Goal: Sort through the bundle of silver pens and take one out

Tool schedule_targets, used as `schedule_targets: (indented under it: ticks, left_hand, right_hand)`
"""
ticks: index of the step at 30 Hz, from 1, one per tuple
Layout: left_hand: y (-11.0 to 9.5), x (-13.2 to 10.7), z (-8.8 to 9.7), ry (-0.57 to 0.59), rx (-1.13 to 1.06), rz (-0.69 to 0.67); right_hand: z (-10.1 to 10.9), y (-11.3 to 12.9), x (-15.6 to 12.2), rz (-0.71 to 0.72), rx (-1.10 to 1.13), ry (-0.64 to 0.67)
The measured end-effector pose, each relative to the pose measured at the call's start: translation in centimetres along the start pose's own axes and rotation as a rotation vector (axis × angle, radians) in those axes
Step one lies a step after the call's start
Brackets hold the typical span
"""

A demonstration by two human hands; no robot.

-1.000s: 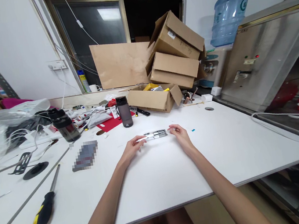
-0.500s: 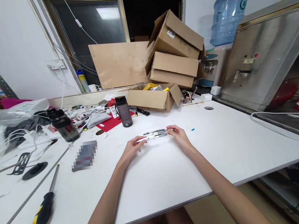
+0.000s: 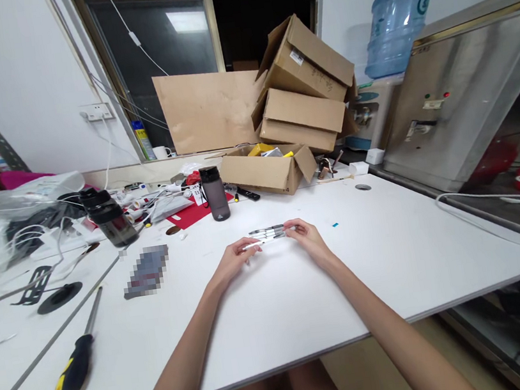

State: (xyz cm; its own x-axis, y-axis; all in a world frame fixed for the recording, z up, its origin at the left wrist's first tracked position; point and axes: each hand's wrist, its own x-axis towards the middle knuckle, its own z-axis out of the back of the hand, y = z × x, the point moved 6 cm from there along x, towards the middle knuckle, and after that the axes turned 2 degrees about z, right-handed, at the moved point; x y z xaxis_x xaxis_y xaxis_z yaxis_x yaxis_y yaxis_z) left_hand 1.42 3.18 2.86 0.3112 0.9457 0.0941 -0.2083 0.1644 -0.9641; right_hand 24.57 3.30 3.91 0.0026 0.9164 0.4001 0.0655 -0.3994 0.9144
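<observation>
Several slim pens [image 3: 270, 232] with clear and grey barrels lie side by side, level, between my two hands over the white table [image 3: 275, 302]. My left hand [image 3: 235, 260] pinches the pens at their left end, thumb and fingers closed around the nearest one. At the right end, the fingertips of my right hand [image 3: 305, 235] are closed on the grey ends of the pens. The fingers hide both ends, and the exact number of pens is hard to make out.
A yellow-black screwdriver [image 3: 78, 362] and a blurred-out flat object [image 3: 147, 271] lie to the left. Behind stand a dark bottle [image 3: 215, 195], another bottle [image 3: 107, 218] and an open cardboard box [image 3: 262, 175]. A small blue scrap [image 3: 335, 224] lies on the right.
My right hand has shifted slightly left along the pens. The fingers of my left hand have moved a little to the right, and the hands are closer together.
</observation>
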Motion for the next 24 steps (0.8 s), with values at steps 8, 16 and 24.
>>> schedule_targets:
  ticks: [8, 16, 24]
  left_hand:
    - [-0.1, 0.2, -0.3, 0.005, 0.019, -0.037]
    - [-0.2, 0.3, -1.0, 0.034, 0.004, -0.060]
    - [-0.4, 0.3, -1.1, -0.010, -0.008, -0.053]
  right_hand:
    - [-1.4, 0.5, -0.5, 0.028, -0.058, 0.127]
    - [-1.3, -0.8, -0.6, -0.036, -0.107, 0.108]
    - [-1.2, -1.1, -0.6, -0.090, -0.162, 0.130]
